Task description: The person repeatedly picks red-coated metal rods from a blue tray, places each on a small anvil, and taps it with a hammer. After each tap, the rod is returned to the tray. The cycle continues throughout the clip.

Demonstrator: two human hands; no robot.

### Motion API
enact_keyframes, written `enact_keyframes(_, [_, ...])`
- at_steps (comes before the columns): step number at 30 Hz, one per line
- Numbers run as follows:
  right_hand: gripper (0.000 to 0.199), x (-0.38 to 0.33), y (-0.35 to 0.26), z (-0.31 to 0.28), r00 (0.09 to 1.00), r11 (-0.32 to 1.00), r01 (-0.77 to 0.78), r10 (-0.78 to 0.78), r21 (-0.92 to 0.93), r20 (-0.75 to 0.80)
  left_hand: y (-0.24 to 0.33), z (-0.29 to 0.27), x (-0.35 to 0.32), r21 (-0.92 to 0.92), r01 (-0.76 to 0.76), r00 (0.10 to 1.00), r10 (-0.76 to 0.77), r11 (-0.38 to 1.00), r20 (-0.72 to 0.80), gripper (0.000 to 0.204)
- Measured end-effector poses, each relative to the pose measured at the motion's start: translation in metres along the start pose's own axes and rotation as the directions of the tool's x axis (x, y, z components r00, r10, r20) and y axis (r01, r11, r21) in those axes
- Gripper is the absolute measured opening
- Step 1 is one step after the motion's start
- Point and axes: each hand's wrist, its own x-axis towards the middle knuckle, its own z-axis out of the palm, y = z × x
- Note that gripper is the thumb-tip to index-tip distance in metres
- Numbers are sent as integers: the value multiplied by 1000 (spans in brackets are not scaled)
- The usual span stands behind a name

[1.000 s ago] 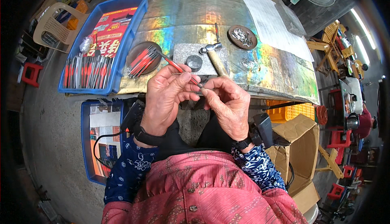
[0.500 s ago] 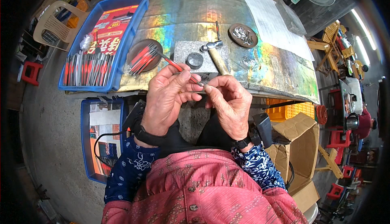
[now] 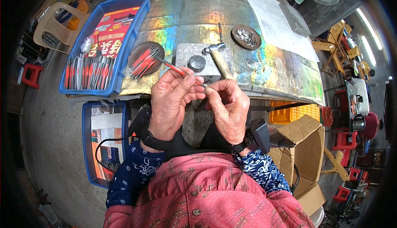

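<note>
My left hand (image 3: 171, 99) pinches a thin red-and-silver tool (image 3: 173, 67) whose red end points up and left over the table. My right hand (image 3: 228, 106) meets it at the silver tip, fingers closed on that end. Both hands hover at the near edge of the shiny iridescent table (image 3: 198, 17). Just beyond them lies a grey stone block (image 3: 186, 56) with a small dark round die (image 3: 197, 63) on it and a hammer (image 3: 217, 54) across its right side. A brown dish (image 3: 144, 54) of several more red-and-silver pieces sits left of the block.
A blue tray (image 3: 111, 33) with many red-and-silver pieces and a red printed sheet lies at the table's left. A second brown dish (image 3: 246, 36) with small metal parts sits at the right. Below are another blue tray (image 3: 103, 141), an orange crate (image 3: 293, 114) and a cardboard box (image 3: 302, 153).
Both hands have stayed together at the table edge, with only small finger shifts around the thin tool. Nothing else on the table has moved.
</note>
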Motion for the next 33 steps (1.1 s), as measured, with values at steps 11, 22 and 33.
enact_keyframes(11, [17,21,3,-27,942,746,335,-285,-576,178,14,-13,27,186,-115,993,111,976,34,15])
enact_keyframes(22, [53,22,27,-38,984,574,154,-15,-805,178,6,-11,66,572,-318,943,316,756,107,9])
enact_keyframes(33, [59,22,36,-38,978,626,186,-47,-757,201,5,-9,67,659,-291,951,287,694,118,9])
